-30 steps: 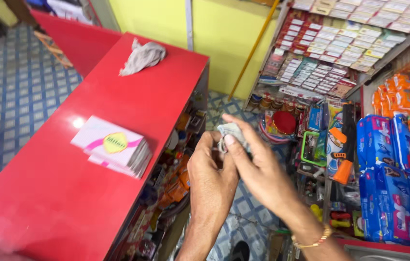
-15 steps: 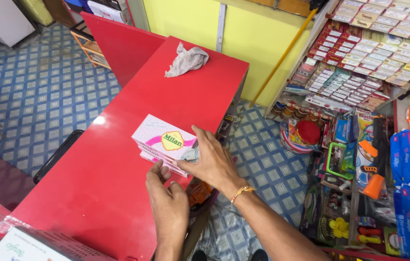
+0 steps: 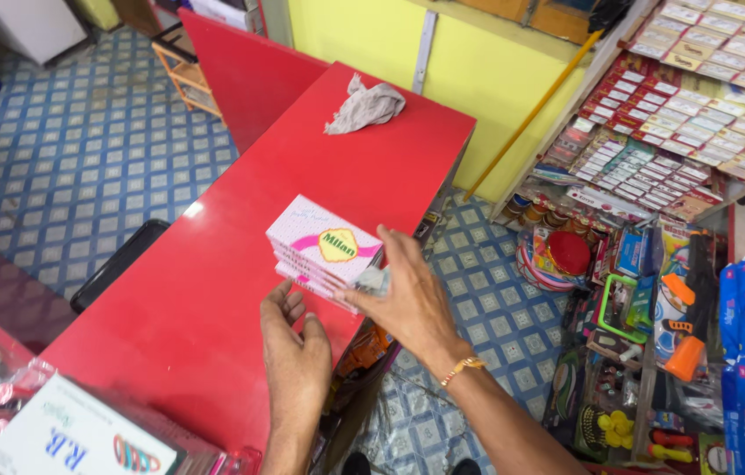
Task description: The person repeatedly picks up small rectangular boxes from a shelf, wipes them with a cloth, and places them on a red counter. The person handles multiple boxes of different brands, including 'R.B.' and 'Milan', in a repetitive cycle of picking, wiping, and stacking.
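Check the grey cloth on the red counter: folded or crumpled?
Crumpled. The cloth lies bunched in a loose heap with irregular creases, no flat folded edges, near the far end of the counter.

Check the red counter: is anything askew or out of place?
A crumpled grey rag lies loose at the counter's far end. The stack of pink boxes sits skewed near the edge, both hands at it.

Your arms bare, no sleeves. Your right hand (image 3: 407, 299): beaded gold-and-red bracelet (image 3: 463, 369) at wrist. Your left hand (image 3: 295, 352): unadorned.
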